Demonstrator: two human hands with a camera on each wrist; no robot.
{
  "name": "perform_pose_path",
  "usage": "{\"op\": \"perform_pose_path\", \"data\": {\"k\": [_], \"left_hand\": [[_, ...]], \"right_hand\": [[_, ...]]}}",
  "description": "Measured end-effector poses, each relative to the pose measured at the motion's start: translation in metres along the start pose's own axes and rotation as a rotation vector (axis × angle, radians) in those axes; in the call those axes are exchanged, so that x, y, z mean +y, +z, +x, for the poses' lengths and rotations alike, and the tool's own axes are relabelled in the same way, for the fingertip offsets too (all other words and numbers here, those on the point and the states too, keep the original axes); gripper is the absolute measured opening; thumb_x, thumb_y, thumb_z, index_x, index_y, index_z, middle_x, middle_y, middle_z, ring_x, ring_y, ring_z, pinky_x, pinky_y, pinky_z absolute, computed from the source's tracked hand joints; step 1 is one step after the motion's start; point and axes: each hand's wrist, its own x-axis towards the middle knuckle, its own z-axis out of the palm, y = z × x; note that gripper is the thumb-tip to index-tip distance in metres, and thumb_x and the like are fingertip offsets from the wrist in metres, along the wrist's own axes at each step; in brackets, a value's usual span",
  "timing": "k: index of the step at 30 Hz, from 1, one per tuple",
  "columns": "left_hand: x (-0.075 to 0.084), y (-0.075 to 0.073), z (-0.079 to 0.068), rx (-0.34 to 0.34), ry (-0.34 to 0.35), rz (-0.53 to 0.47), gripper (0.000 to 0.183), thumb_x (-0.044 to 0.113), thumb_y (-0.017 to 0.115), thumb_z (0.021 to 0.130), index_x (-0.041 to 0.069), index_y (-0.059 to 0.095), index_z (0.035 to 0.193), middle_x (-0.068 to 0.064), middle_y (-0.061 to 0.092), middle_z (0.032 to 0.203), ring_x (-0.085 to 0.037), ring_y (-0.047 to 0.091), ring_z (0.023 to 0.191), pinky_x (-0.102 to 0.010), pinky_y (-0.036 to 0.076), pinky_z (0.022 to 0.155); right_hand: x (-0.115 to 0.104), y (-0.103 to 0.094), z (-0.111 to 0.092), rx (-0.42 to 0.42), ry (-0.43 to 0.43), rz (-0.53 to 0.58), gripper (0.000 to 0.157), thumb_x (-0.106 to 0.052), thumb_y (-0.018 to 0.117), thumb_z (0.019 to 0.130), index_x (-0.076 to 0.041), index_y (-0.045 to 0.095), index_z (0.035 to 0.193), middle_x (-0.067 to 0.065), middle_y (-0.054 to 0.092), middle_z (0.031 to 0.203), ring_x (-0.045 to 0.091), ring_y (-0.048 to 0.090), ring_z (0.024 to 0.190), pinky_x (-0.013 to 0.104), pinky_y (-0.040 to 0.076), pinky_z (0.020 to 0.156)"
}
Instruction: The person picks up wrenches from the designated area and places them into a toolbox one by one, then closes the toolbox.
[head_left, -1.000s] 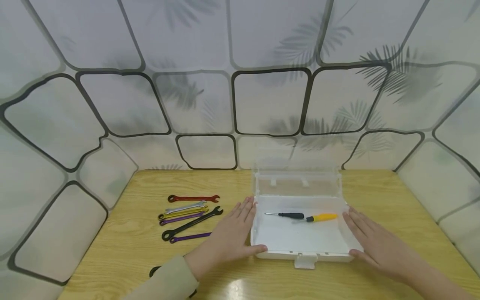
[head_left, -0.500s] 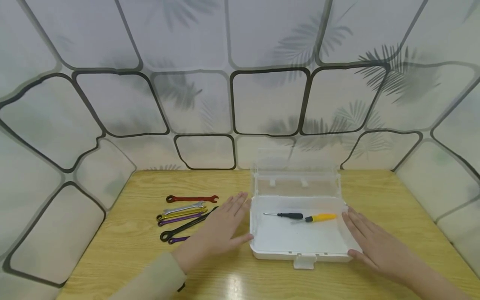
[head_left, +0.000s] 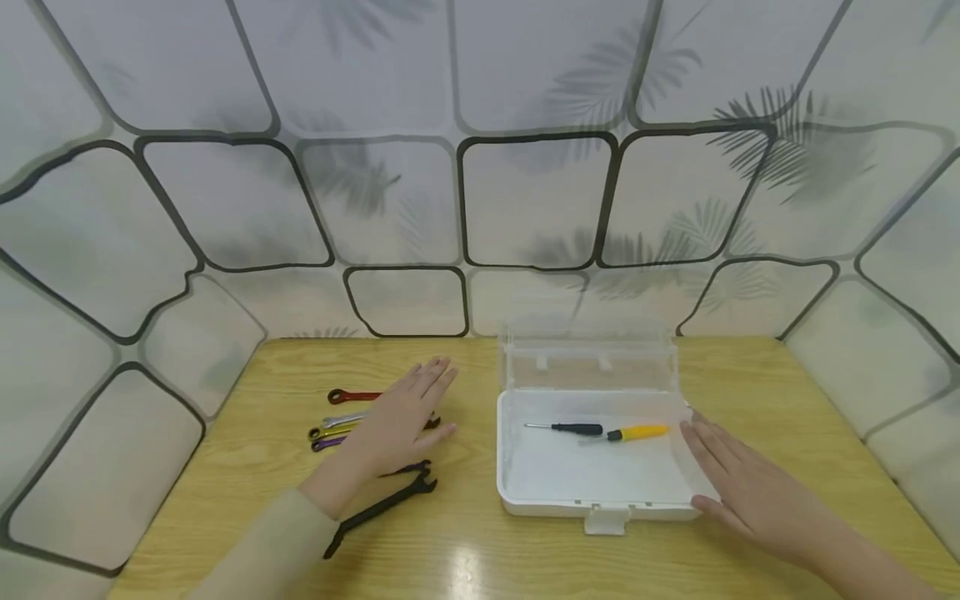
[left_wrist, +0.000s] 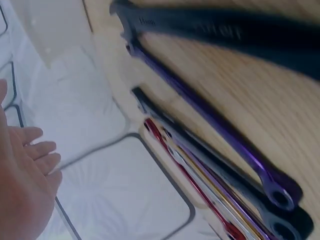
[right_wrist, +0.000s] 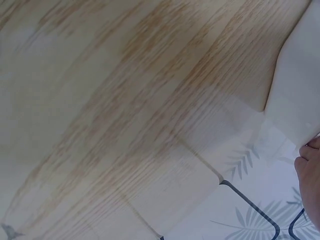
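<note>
White plastic makes up the box I watch on the table, its clear lid tipped back and two screwdrivers lying inside. I see the right hand laid against the box's right side, fingers extended, gripping nothing. From my head view, the left hand, fingers outstretched and holding nothing, hovers above the wrenches, left of the box.
</note>
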Motion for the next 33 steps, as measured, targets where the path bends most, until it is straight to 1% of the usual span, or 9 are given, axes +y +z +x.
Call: {"op": "perform_pose_path", "data": {"k": [4,7,11,15,18,22,25,28,33], "left_hand": [[-0.017,-0.003,-0.003,0.03,-0.022,-0.028,0.078,0.044,0.062,0.107,0.003,0.032,0.166,-0.019,0.034,0.172,-0.037,0.033,0.16,-0.053,0.029,0.131],[-0.029,-0.007,-0.006,0.029,-0.074,-0.078,0.076,0.043,0.064,0.106,0.005,0.035,0.165,-0.018,0.036,0.171,-0.04,0.036,0.158,-0.057,0.033,0.128],[-0.043,-0.009,-0.009,0.032,-0.152,-0.15,0.072,0.039,0.066,0.106,0.004,0.039,0.163,-0.02,0.041,0.168,-0.043,0.041,0.154,-0.062,0.039,0.123],[-0.055,-0.009,-0.011,0.047,-0.239,-0.276,0.067,0.033,0.068,0.106,0.003,0.043,0.16,-0.022,0.046,0.164,-0.045,0.045,0.15,-0.064,0.041,0.12],[-0.063,-0.005,-0.014,0.069,-0.297,-0.366,0.064,0.027,0.07,0.105,0.003,0.045,0.159,-0.023,0.049,0.161,-0.047,0.047,0.148,-0.066,0.042,0.118],[-0.074,-0.001,-0.017,0.114,-0.334,-0.463,0.059,0.018,0.072,0.103,0.0,0.049,0.155,-0.026,0.056,0.154,-0.049,0.051,0.143,-0.068,0.045,0.114],[-0.081,0.0,-0.018,0.147,-0.351,-0.556,0.053,0.013,0.071,0.103,-0.002,0.054,0.151,-0.026,0.064,0.143,-0.05,0.056,0.137,-0.067,0.046,0.114],[-0.087,-0.001,-0.017,0.162,-0.383,-0.612,0.046,0.011,0.069,0.104,-0.002,0.058,0.147,-0.025,0.069,0.135,-0.048,0.061,0.131,-0.065,0.048,0.112],[-0.096,-0.001,-0.018,0.145,-0.424,-0.645,0.04,0.008,0.067,0.104,-0.006,0.06,0.141,-0.027,0.069,0.133,-0.046,0.067,0.123,-0.06,0.056,0.104]], "right_hand": [[0.0,-0.001,0.0,0.002,0.0,0.007,0.092,-0.054,0.055,0.107,-0.002,0.013,0.17,0.012,0.006,0.179,0.008,-0.014,0.164,0.019,-0.011,0.131],[0.0,0.0,0.0,0.009,-0.007,0.006,0.09,-0.054,0.053,0.108,-0.001,0.013,0.17,0.012,0.006,0.179,0.009,-0.014,0.165,0.019,-0.011,0.131],[0.0,0.001,-0.001,0.008,-0.011,-0.006,0.092,-0.054,0.054,0.108,-0.001,0.013,0.17,0.011,0.003,0.18,0.009,-0.015,0.164,0.019,-0.012,0.131],[0.0,0.001,-0.001,0.014,-0.009,-0.01,0.093,-0.053,0.058,0.106,-0.001,0.013,0.169,0.012,0.004,0.18,0.01,-0.014,0.165,0.019,-0.011,0.131],[-0.001,-0.001,0.0,0.019,-0.008,-0.005,0.093,-0.052,0.059,0.106,0.0,0.015,0.169,0.015,0.009,0.179,0.009,-0.013,0.165,0.018,-0.011,0.131],[-0.001,-0.001,0.0,0.011,-0.002,-0.005,0.094,-0.051,0.063,0.104,0.0,0.017,0.169,0.019,0.016,0.177,0.009,-0.014,0.165,0.018,-0.011,0.13],[-0.002,-0.001,0.0,0.0,0.006,-0.007,0.096,-0.05,0.065,0.102,-0.001,0.016,0.169,0.019,0.016,0.177,0.008,-0.015,0.164,0.017,-0.012,0.13],[-0.001,0.0,0.0,-0.004,0.013,-0.003,0.097,-0.05,0.065,0.102,-0.001,0.015,0.169,0.017,0.013,0.178,0.007,-0.016,0.164,0.017,-0.012,0.13],[0.0,0.001,-0.001,0.012,0.009,0.002,0.096,-0.05,0.064,0.103,0.0,0.015,0.169,0.017,0.011,0.179,0.007,-0.015,0.164,0.017,-0.012,0.13]]}}
